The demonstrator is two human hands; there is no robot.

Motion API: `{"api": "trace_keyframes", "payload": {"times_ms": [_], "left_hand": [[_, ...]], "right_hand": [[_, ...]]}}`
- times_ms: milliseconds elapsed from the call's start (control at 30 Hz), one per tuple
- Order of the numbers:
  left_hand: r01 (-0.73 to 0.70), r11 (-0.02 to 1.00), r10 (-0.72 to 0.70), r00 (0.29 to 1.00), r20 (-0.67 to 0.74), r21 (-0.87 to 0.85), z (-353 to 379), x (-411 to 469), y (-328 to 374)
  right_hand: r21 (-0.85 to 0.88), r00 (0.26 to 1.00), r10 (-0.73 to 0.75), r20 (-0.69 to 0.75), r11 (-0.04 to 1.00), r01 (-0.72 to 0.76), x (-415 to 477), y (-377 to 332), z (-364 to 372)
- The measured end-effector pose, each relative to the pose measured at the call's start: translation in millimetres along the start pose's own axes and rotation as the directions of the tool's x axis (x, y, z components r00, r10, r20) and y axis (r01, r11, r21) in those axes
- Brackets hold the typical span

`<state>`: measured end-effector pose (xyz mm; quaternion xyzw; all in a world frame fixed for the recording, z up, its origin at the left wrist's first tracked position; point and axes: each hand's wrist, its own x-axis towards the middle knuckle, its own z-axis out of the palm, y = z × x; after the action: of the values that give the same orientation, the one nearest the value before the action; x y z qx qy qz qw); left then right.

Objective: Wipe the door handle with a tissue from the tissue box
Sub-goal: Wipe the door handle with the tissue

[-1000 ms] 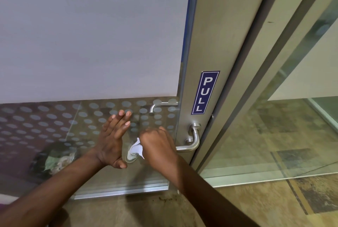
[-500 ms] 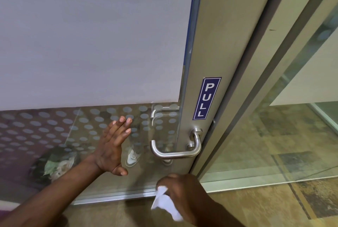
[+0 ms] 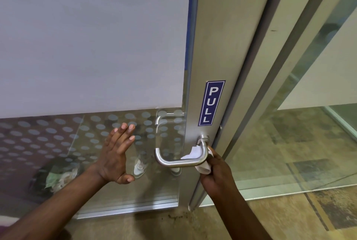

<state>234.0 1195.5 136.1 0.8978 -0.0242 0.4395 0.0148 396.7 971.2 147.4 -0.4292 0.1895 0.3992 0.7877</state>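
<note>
Left hand (image 3: 117, 154): left of door handle (image 3: 179, 159), fingers spread, flat against the dotted glass (image 3: 58, 135), grip empty. Door handle: steel lever on door frame, below PULL sign (image 3: 211, 103). Right hand (image 3: 218, 177): at handle's right bend, grip clamped on white tissue (image 3: 197, 159), tissue pressed against the lever.

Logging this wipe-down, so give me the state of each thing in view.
Door handle: level, tissue pressed on its bend.
Tissue: crumpled, gripped by the right hand.
Right hand: closed on the tissue.
Left hand: open, flat at the glass.
Door: looks shut.
</note>
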Motion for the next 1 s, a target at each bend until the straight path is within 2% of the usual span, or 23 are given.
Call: {"api": "trace_keyframes", "payload": {"times_ms": [100,267,433,533,600,700,867,1000], "left_hand": [[0.000,1.000,0.000,1.000,0.006,0.012,-1.3,0.2,1.1],[-0.011,1.000,0.011,1.000,0.009,0.023,0.7,-2.7,-1.6],[-0.008,0.999,0.007,1.000,0.015,0.035,3.6,-8.0,-5.5],[0.001,0.999,-0.002,1.000,0.018,0.035,5.2,-9.8,-6.4],[0.003,0.999,-0.004,1.000,0.019,0.035,5.0,-10.2,-7.0],[0.001,0.999,-0.002,1.000,0.020,0.037,5.0,-10.3,-6.6],[0.005,0.999,-0.006,0.999,0.035,0.042,3.3,-8.8,-5.1],[0.004,0.999,-0.006,0.999,0.050,0.039,0.4,-4.6,-2.7]], "right_hand": [[0.114,0.993,-0.015,0.116,0.993,0.002,-6.5,3.7,2.6],[0.243,0.978,-0.049,0.203,0.970,-0.002,-17.3,21.1,-6.5],[0.270,0.947,-0.052,0.316,0.962,-0.038,-27.1,44.4,0.0],[0.143,0.926,-0.028,0.376,0.989,-0.028,-29.7,59.3,9.7],[0.073,0.925,-0.032,0.379,0.997,0.004,-35.3,70.8,22.7],[0.181,0.923,-0.006,0.384,0.981,-0.069,-38.1,79.7,39.9],[0.207,0.926,0.120,0.357,0.957,-0.204,-34.0,83.9,53.9],[0.218,0.924,0.113,0.365,0.954,-0.203,-31.6,80.2,41.2]]}}
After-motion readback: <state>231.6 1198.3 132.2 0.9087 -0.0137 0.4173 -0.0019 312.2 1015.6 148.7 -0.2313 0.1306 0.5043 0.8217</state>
